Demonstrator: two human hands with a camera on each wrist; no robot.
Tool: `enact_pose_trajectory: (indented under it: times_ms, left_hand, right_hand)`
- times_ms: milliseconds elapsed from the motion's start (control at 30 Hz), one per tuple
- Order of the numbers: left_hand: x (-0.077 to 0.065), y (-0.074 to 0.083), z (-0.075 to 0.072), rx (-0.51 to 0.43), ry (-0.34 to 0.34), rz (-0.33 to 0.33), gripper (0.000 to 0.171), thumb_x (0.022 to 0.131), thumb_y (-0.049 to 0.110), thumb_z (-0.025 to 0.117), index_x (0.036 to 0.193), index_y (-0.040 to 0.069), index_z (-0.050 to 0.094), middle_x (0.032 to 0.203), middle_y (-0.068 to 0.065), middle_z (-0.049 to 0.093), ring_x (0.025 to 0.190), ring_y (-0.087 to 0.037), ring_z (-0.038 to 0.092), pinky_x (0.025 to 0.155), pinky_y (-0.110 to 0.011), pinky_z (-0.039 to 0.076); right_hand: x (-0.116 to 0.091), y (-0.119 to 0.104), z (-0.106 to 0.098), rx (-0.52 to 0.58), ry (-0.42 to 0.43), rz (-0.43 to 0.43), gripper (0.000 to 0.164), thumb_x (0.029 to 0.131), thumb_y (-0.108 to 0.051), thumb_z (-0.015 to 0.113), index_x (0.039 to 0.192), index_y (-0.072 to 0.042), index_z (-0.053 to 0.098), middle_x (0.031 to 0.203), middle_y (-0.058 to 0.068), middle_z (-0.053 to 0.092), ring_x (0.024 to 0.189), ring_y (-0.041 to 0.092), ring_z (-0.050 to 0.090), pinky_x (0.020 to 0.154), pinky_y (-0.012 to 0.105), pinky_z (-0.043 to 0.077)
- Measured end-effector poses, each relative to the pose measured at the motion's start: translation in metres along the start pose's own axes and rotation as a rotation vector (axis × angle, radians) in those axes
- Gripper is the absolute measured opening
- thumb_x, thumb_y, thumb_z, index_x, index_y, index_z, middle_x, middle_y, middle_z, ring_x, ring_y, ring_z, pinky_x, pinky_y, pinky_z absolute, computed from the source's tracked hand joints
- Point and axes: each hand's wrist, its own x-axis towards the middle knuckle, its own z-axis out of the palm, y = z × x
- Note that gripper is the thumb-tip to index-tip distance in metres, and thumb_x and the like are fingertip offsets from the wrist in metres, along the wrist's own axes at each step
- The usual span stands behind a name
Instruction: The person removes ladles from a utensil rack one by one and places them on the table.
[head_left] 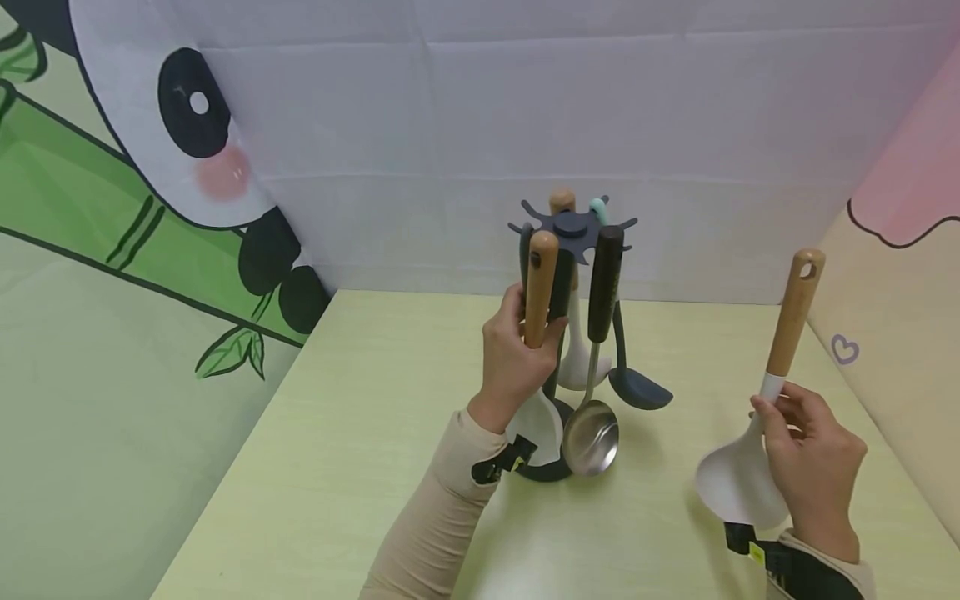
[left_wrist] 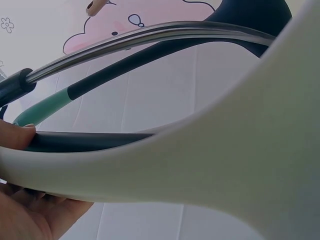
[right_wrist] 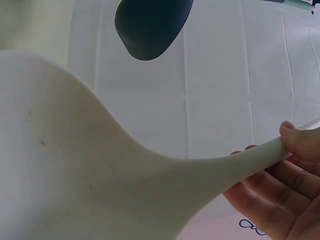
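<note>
My left hand grips a white turner with a wooden handle at the front left of a dark utensil stand. Its thumb lies across the neck area, close to the dark pole, and the turner's white head fills much of the left wrist view. To the right, my right hand pinches the neck of a white wide-headed spatula, wooden handle upward, head down over the table. Small brown specks mark that spatula's head in the right wrist view. A steel ladle with a black handle hangs beside the left hand.
A dark ladle with a green handle end hangs at the stand's right side. Behind the pole hangs another white utensil with a wooden handle. The stand's round base sits on the pale table, backed by a printed cloth.
</note>
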Motion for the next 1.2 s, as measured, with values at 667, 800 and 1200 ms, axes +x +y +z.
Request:
enact_pose_trajectory:
  times_ms: [667,800,1200]
  left_hand:
    - [-0.006,0.002,-0.01,-0.001,-0.008,0.02,0.038,0.081,0.0,0.076,0.111,-0.009,0.055,0.093,-0.021,0.068,0.085,-0.033,0.07,0.072,-0.042,0.059]
    - [-0.008,0.002,-0.012,-0.006,-0.01,0.019,0.038,0.081,-0.001,0.076,0.112,-0.009,0.055,0.094,-0.021,0.068,0.085,-0.033,0.07,0.072,-0.042,0.059]
    - [-0.008,0.003,-0.012,-0.014,-0.006,0.03,0.038,0.081,-0.002,0.075,0.112,-0.01,0.055,0.093,-0.023,0.068,0.084,-0.035,0.07,0.07,-0.047,0.058]
  right_hand:
    - [-0.016,-0.002,-0.006,-0.089,-0.004,0.075,0.028,0.079,0.01,0.075,0.105,0.016,0.065,0.083,-0.025,0.064,0.076,-0.032,0.042,0.067,-0.004,0.033]
    - [-0.02,-0.002,-0.007,-0.118,-0.01,0.095,0.028,0.08,0.01,0.074,0.106,0.016,0.065,0.082,0.01,0.074,0.076,-0.033,0.04,0.067,-0.004,0.033]
    - [-0.024,0.008,-0.006,-0.135,-0.035,0.111,0.028,0.08,0.011,0.074,0.105,0.015,0.064,0.083,0.029,0.07,0.076,-0.034,0.037,0.066,-0.005,0.033]
